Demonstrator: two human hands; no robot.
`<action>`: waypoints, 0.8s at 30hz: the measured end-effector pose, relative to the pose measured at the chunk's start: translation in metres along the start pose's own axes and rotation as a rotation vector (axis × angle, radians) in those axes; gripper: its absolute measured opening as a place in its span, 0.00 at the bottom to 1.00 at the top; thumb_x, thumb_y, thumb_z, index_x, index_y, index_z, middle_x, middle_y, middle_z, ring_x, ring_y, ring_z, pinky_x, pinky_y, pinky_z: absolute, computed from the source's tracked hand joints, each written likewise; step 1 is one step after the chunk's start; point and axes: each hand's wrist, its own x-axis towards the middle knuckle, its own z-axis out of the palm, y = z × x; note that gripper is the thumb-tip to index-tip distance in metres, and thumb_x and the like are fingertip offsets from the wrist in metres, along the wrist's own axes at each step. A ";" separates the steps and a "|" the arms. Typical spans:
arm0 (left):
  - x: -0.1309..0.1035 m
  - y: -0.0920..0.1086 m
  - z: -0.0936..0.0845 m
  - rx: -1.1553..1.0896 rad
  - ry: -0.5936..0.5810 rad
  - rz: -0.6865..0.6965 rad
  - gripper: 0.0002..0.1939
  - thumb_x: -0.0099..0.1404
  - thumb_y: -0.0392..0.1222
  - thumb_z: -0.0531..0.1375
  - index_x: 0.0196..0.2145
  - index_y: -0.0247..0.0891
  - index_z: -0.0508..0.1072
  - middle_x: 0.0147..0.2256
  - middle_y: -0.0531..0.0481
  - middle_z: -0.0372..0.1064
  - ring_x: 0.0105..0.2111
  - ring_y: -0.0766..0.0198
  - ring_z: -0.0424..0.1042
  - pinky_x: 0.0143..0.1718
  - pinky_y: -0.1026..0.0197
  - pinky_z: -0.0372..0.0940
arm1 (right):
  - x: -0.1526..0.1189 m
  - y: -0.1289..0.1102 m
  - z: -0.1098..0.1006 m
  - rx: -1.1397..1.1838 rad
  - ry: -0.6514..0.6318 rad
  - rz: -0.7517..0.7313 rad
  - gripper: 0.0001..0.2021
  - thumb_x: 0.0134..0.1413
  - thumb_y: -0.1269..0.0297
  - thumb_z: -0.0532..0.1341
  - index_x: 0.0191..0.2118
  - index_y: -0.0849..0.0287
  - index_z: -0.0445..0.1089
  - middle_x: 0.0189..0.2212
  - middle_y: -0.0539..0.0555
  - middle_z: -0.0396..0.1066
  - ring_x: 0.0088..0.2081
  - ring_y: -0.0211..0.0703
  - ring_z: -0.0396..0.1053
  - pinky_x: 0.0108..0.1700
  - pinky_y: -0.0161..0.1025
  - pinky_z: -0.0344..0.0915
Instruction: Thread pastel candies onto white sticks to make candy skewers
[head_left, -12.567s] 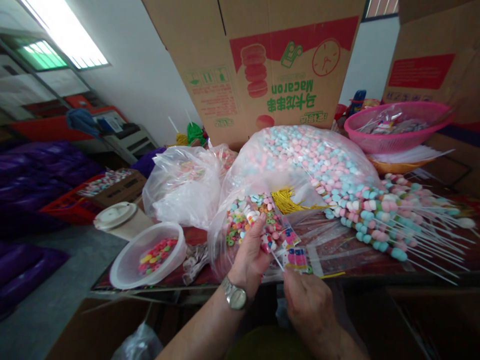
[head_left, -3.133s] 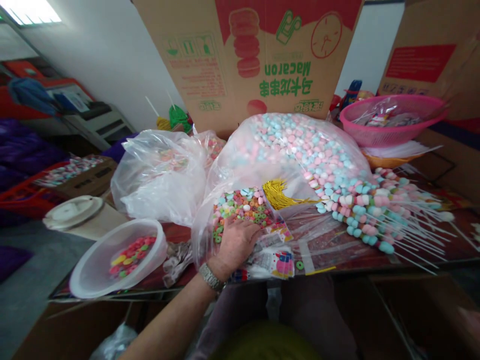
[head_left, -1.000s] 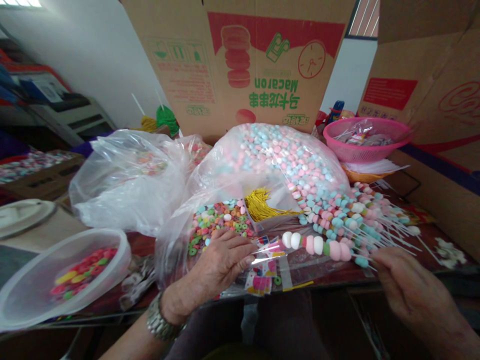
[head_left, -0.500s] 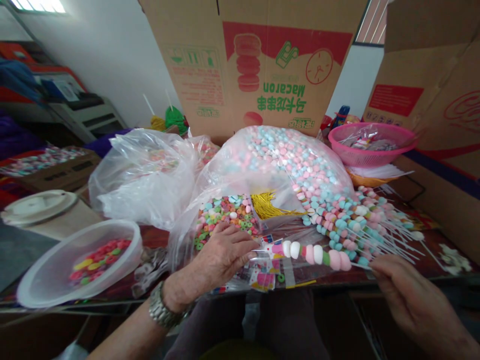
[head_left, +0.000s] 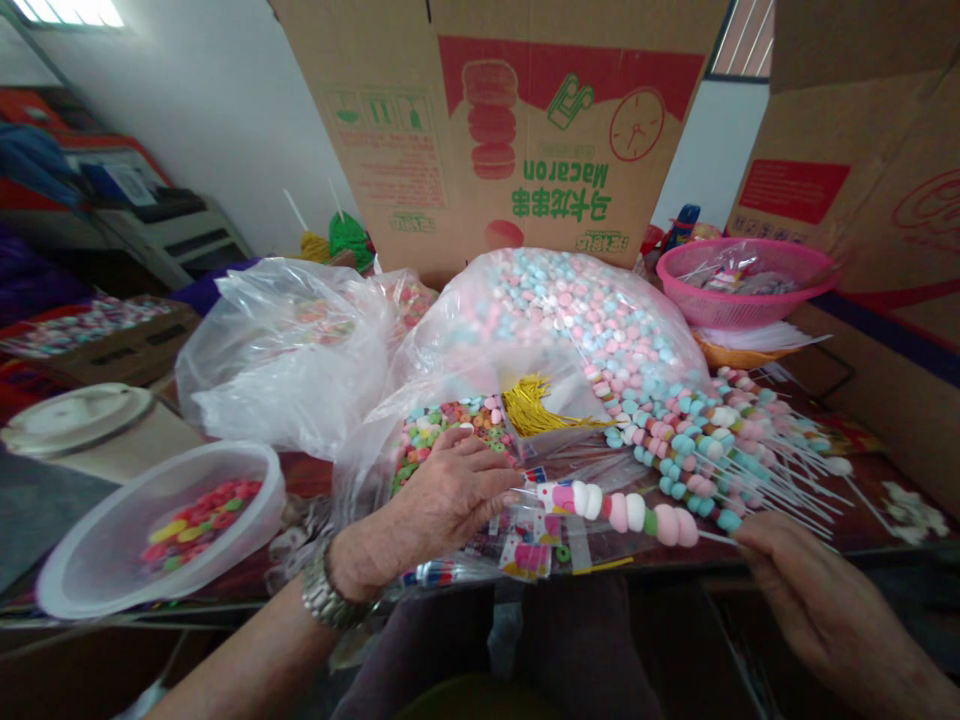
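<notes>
The person's right hand (head_left: 817,590) pinches the bare stick of a candy skewer (head_left: 637,515) held level above the front of the table, while the left hand's curled fingers grip the clear printed wrapper (head_left: 553,497) at its tip. A crooked push could snag the thin, slippery film on the plump, soft-looking pieces and split it, or bend the slender white stick.

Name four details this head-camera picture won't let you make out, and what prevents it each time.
All in the head view:
- The near end of the held stick: hidden by the right hand.
- What the left hand covers: its own back and fingers block it.
- Lidded container's contents: under the lid.
- Right-hand carton's full width: cut off by the right edge.
</notes>
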 end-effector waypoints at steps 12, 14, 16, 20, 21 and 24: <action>0.003 0.009 0.001 -0.024 -0.044 0.067 0.12 0.69 0.43 0.49 0.43 0.44 0.72 0.38 0.50 0.73 0.38 0.61 0.68 0.53 0.51 0.48 | 0.007 -0.006 0.003 0.215 -0.088 0.086 0.06 0.60 0.72 0.50 0.38 0.55 0.62 0.32 0.53 0.69 0.34 0.40 0.70 0.34 0.32 0.66; 0.009 0.012 0.000 -0.016 -0.047 0.079 0.12 0.69 0.42 0.50 0.42 0.43 0.72 0.35 0.51 0.72 0.36 0.61 0.68 0.51 0.52 0.49 | 0.010 -0.013 0.010 0.322 -0.113 0.158 0.07 0.60 0.71 0.50 0.35 0.55 0.63 0.29 0.51 0.67 0.31 0.39 0.68 0.32 0.31 0.65; 0.016 0.013 -0.001 0.024 -0.047 0.099 0.11 0.68 0.41 0.51 0.39 0.43 0.73 0.35 0.52 0.72 0.36 0.61 0.67 0.52 0.51 0.49 | 0.010 -0.023 0.022 0.445 -0.166 0.248 0.08 0.61 0.69 0.49 0.33 0.55 0.63 0.26 0.49 0.66 0.28 0.38 0.66 0.30 0.32 0.64; 0.024 0.008 0.001 0.189 0.168 0.053 0.07 0.64 0.40 0.57 0.40 0.47 0.72 0.48 0.50 0.68 0.51 0.51 0.61 0.57 0.39 0.38 | 0.001 -0.048 0.059 0.712 -0.233 0.541 0.11 0.63 0.61 0.50 0.30 0.56 0.63 0.23 0.48 0.64 0.26 0.37 0.62 0.28 0.32 0.61; 0.024 0.007 0.004 0.191 0.302 -0.011 0.11 0.62 0.43 0.60 0.44 0.49 0.70 0.53 0.49 0.63 0.55 0.47 0.56 0.58 0.36 0.35 | -0.002 -0.056 0.069 0.794 -0.211 0.637 0.12 0.62 0.58 0.50 0.30 0.57 0.63 0.22 0.47 0.62 0.25 0.37 0.61 0.27 0.32 0.59; 0.018 0.013 0.019 -0.117 0.803 -0.302 0.37 0.55 0.53 0.64 0.58 0.50 0.54 0.62 0.43 0.46 0.61 0.44 0.46 0.58 0.38 0.42 | -0.007 -0.078 0.094 1.057 -0.125 0.870 0.16 0.60 0.50 0.51 0.29 0.57 0.62 0.20 0.45 0.56 0.23 0.36 0.56 0.24 0.32 0.55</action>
